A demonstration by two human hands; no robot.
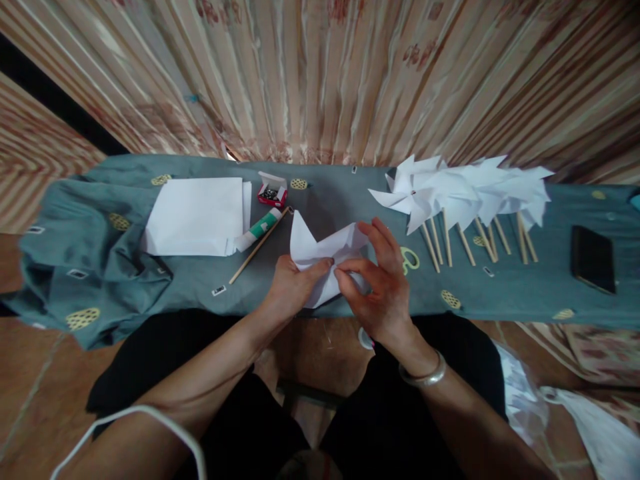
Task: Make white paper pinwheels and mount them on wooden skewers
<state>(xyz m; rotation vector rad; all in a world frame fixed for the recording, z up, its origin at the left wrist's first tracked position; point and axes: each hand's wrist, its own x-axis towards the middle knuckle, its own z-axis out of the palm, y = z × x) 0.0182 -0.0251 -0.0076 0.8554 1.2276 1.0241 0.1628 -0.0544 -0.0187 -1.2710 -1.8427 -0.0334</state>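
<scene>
A white paper pinwheel (pixel 316 252), partly folded, is held over the front of the cloth-covered table. My left hand (pixel 296 277) grips it from the left, thumb pressed on its middle. From the right, my right hand (pixel 383 283) pinches thumb and forefinger together at the pinwheel's middle, its other fingers bent beside the paper. Whether a pin is between those fingertips is too small to tell. To the left lie a thin wooden stick (pixel 255 253), a green-and-white glue stick (pixel 264 225) and an open red box of small dark pins (pixel 271 192).
A stack of white paper (pixel 197 217) lies at the left. Several finished pinwheels (pixel 463 190) on sticks overlap at the back right. Light-green scissor handles (pixel 411 259) show beside my right hand. A dark phone (pixel 593 259) lies far right. Behind the table hangs a striped curtain (pixel 320 80).
</scene>
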